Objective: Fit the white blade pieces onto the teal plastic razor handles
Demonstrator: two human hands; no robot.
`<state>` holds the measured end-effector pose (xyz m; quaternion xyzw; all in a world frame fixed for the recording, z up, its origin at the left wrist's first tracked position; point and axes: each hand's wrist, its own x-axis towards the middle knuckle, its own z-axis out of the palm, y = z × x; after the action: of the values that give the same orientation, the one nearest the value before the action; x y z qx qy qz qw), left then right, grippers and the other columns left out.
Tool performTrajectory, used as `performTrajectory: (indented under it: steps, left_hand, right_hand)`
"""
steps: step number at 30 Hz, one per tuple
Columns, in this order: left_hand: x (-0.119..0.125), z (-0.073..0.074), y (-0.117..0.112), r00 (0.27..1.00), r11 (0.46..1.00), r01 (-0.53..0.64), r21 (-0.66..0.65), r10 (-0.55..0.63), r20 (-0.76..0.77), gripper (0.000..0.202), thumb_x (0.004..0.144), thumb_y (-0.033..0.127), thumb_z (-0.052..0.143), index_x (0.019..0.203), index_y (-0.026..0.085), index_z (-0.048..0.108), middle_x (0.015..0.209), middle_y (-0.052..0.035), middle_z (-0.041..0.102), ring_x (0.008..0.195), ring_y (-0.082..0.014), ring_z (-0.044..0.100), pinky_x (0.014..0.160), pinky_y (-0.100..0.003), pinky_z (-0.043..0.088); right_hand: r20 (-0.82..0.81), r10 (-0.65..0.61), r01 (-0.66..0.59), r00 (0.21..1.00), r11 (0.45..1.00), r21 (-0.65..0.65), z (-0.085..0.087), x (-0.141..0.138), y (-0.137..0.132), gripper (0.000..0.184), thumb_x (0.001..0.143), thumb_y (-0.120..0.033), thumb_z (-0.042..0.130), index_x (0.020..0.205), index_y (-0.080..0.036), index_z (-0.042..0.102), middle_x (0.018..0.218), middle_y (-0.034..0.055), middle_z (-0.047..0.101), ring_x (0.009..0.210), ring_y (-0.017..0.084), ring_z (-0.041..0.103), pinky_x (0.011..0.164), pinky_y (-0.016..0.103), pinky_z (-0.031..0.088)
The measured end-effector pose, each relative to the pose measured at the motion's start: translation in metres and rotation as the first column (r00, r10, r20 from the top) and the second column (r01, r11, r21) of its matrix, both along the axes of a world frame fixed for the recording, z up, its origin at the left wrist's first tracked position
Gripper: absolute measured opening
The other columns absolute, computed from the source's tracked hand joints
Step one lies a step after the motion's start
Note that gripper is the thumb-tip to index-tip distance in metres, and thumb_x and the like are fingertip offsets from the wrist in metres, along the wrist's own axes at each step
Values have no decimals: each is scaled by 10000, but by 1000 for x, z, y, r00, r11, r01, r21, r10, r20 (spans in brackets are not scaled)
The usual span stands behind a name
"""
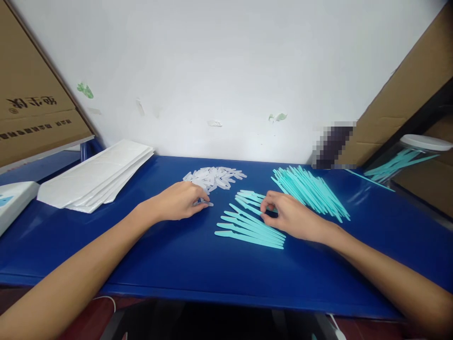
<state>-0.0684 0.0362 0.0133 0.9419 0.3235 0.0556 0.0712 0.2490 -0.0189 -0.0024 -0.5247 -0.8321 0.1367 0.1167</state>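
Note:
My left hand (180,200) rests on the blue table (184,264) at the near edge of a pile of small clear plastic caps (215,177); its fingers are curled and pinch one clear cap against the tabletop. My right hand (292,217) lies just right of a fanned row of turquoise plastic sticks (247,226), fingertips pinched on the end of one of them. A larger heap of the same turquoise sticks (311,191) lies behind my right hand.
A stack of white flat sheets (97,177) lies at the left. A white box (12,200) sits at the far left edge. Cardboard boxes (31,108) flank both sides. A clear jar (406,158) with turquoise sticks lies at the right. A white wall is behind.

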Motion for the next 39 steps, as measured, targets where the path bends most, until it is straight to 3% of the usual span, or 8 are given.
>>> performTrajectory:
  steps: [7,10,13,19,23,27,32,39]
  left_hand:
    - [10,-9,-6,988,992,61,109,-75,132,166,978,275,546,941,181,677,933,-63,663,893,-202,607,757,-298,460]
    - [19,-12,-12,939,999,39,26,-45,342,124,972,292,571,974,192,642,899,-33,663,821,-162,600,732,-273,467]
    - [28,-14,-17,818,992,-20,-128,90,568,141,978,312,553,1046,196,595,867,-9,641,708,-120,559,642,-237,459]
    - [34,-22,-16,736,967,-55,-248,207,644,237,973,231,468,1013,197,699,862,-23,687,747,-138,612,632,-251,472]
    - [34,-26,-12,738,985,-111,-132,170,653,229,931,204,560,1085,215,729,878,-21,709,763,-142,632,658,-259,484]
    - [32,-28,-10,803,985,-169,44,112,585,137,918,285,655,979,214,755,845,-28,676,733,-149,613,652,-274,486]
    - [29,-29,-9,890,953,-103,284,-39,455,155,966,233,579,998,181,721,995,-56,737,894,-201,654,780,-338,509]
    - [31,-27,-12,882,917,-60,394,-136,451,140,964,218,592,1008,177,718,904,-46,751,815,-188,619,735,-327,480]
  right_hand:
    - [-293,39,15,955,984,180,-4,-5,-1,99,932,-299,546,885,-216,575,880,39,669,809,188,634,654,301,464]
    - [-367,84,-18,926,984,178,-8,-3,-1,86,974,-302,511,980,-220,535,862,25,674,755,165,642,621,280,468]
    - [-349,172,-89,921,966,241,-11,-2,-1,56,988,-267,493,1006,-219,515,794,2,632,664,137,586,599,268,449]
    - [-258,319,-203,912,897,393,-14,-3,-2,49,971,-176,497,981,-202,537,792,5,574,608,108,492,541,239,400]
    - [-154,320,-201,935,835,512,-12,-3,-1,92,963,-148,500,1023,-187,558,817,15,589,578,100,478,544,248,398]
    - [-89,291,-206,953,831,517,-10,-1,0,116,955,-139,506,1036,-172,582,830,20,604,549,92,490,532,250,403]
    - [-71,283,-204,956,821,534,-10,-1,1,131,949,-135,512,1031,-156,612,822,26,610,548,96,497,534,253,408]
    - [-30,284,-219,958,800,558,-7,-2,-1,156,950,-124,509,1025,-138,646,808,36,614,572,105,515,539,250,413]
